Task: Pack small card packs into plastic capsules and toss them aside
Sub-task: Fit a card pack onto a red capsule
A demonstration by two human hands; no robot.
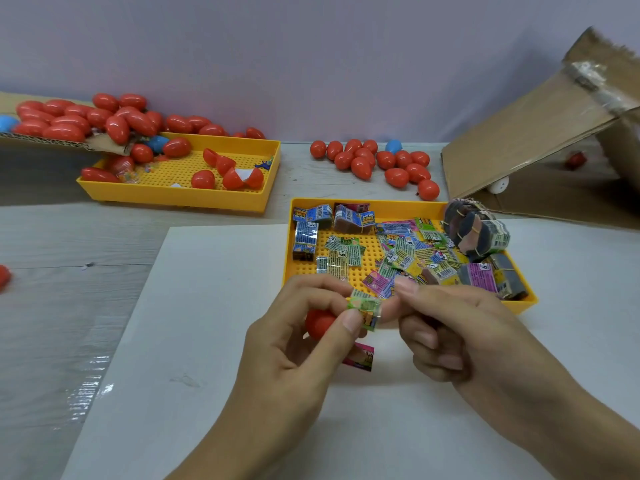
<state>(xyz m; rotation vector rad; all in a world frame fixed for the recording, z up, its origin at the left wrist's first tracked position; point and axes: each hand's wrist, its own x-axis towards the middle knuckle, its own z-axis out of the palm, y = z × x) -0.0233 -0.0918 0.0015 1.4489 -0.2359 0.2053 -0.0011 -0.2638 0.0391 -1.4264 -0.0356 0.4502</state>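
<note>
A green card pack (364, 308) is pinched between the left hand (294, 344) thumb and the right hand (460, 337) fingertips. Behind the left fingers, held by them, sits 1 red capsule (318, 322). A pink pack (360, 356) lies below; the yellow tray (450, 206) lies beyond.

A single wide-angle head camera looks forward and down across the bench (104, 237) from the person's own seat, close enough that both forearms enter from 6 o'clock. The far wall (311, 46) closes the view at 12 o'clock, and straight edges bow toward the rim. There is no second view to overlap with.
</note>
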